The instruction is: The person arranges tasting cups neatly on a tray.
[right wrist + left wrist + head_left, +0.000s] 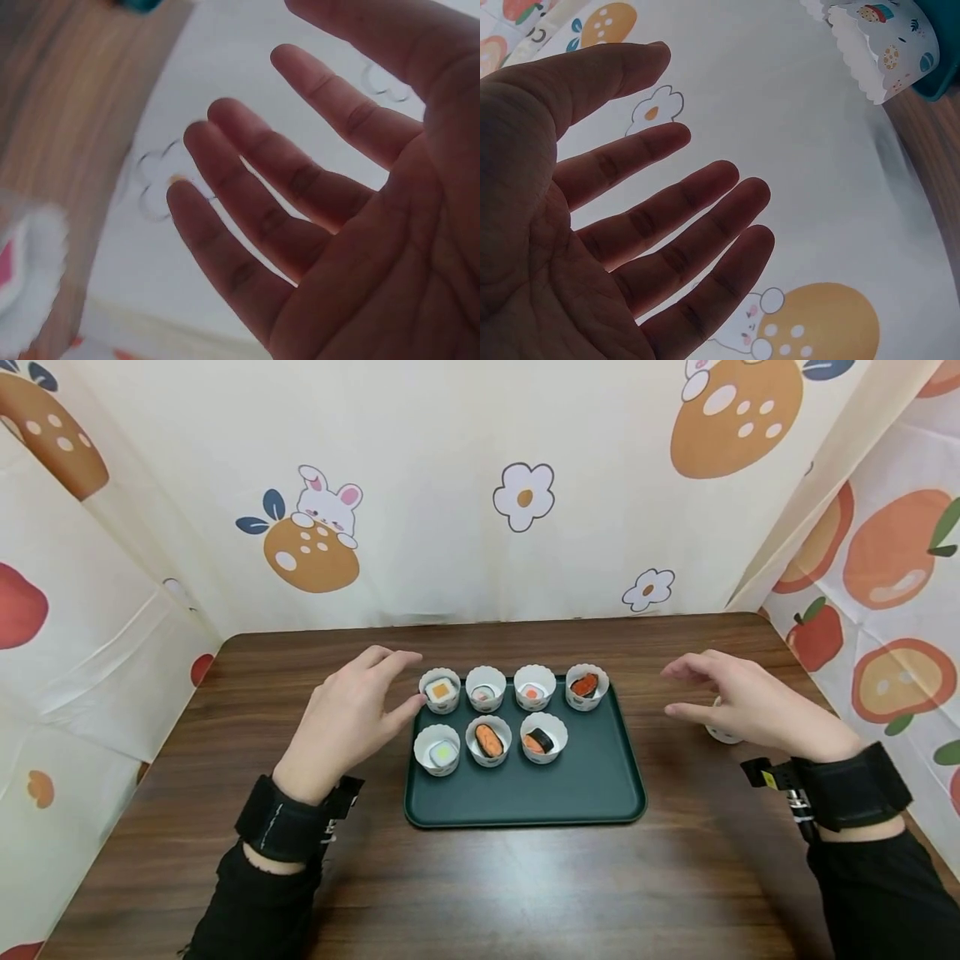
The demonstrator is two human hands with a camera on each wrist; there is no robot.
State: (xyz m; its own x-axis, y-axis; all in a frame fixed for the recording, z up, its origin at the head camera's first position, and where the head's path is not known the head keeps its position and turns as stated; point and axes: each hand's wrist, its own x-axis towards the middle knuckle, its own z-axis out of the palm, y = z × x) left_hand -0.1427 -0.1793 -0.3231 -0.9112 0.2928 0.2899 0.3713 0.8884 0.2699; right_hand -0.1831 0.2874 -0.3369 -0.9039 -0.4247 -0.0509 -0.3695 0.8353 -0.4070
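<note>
Several white scalloped paper cups, each with a small sushi piece, stand in two rows on a dark green tray (592, 777). My left hand (348, 710) hovers at the tray's left side, its fingers apart and holding nothing. Its thumb tip comes close to the back-left paper cup (439, 691), which holds a white and yellow piece. To the right of the tray, my right hand (738, 697) hangs with loose, spread fingers and an empty palm. Partly hidden under it, another paper cup (723, 737) sits on the table; the right wrist view shows its scalloped rim (49, 277), blurred, with something pink inside.
Orange-topped sushi (489, 741) and a piece with a dark band (538, 741) sit in front-row cups. A red-topped piece (585, 686) lies in the back-right cup. Printed cloth (450, 527) hangs behind the brown wooden table (525, 893) and along both sides.
</note>
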